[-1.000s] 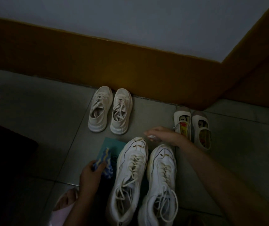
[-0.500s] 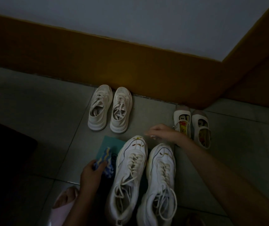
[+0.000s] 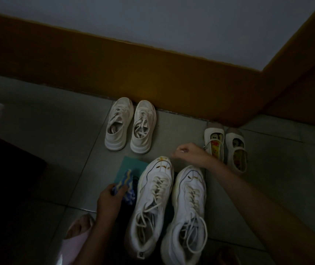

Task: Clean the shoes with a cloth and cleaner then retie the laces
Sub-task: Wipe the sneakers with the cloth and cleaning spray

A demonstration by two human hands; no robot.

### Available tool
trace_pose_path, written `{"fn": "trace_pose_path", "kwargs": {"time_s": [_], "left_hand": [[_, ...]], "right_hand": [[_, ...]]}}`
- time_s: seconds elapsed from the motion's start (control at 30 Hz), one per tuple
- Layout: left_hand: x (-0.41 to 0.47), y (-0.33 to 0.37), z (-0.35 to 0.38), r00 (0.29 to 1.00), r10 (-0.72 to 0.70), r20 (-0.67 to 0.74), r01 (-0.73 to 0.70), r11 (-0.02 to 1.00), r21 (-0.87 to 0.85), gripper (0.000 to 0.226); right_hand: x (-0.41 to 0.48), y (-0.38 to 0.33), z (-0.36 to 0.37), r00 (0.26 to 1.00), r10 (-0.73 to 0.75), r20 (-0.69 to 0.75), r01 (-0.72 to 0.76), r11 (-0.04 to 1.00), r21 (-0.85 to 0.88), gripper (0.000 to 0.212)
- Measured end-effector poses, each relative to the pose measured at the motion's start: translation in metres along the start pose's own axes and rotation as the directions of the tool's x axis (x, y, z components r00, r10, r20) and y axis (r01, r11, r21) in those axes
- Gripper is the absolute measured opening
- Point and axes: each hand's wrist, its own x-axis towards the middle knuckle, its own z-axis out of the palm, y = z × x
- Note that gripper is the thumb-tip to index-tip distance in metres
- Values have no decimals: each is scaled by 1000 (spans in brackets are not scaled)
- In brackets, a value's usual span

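Two large white sneakers lie side by side on the tiled floor, toes away from me: the left one [image 3: 151, 205] and the right one [image 3: 188, 217], both with loose untied laces. My left hand [image 3: 110, 201] grips a blue and yellow striped cloth [image 3: 125, 186] just left of the left sneaker. A teal sheet [image 3: 129, 165] lies flat under the cloth. My right hand [image 3: 190, 153] hovers past the sneakers' toes with fingers curled; something small and pale seems pinched at its fingertips, too dim to name.
A smaller beige sneaker pair [image 3: 130, 127] stands against the brown skirting [image 3: 152, 73]. A child's strap shoes [image 3: 226, 148] sit to the right. My foot in a pink slipper [image 3: 76, 238] is at the lower left. Dark bulk [image 3: 5, 188] fills the left edge.
My right hand has lifted slightly away from the right sneaker's toe. The left hand keeps its hold on the cloth in about the same spot.
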Motion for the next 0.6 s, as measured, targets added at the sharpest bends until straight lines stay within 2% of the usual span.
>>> {"fn": "trace_pose_path", "kwargs": {"time_s": [0.17, 0.3, 0.43, 0.5, 0.6], "left_hand": [[3, -3, 2, 1000, 15, 4, -15, 1000, 20, 19], [2, -4, 2, 999, 34, 17, -35, 999, 25, 16], [3, -6, 1, 999, 39, 16, -39, 999, 23, 19], [4, -7, 0, 999, 36, 13, -37, 999, 32, 18], [3, -5, 0, 999, 34, 15, -34, 999, 1, 20]], "right_hand": [[-11, 0, -4, 994, 35, 99, -40, 998, 52, 39], [-16, 2, -3, 999, -9, 34, 7, 999, 36, 34], [-19, -7, -2, 987, 16, 160, -25, 998, 58, 35], [-20, -10, 2, 992, -4, 127, 2, 1000, 16, 37], [-22, -11, 1, 998, -52, -40, 47, 993, -105, 30]]}}
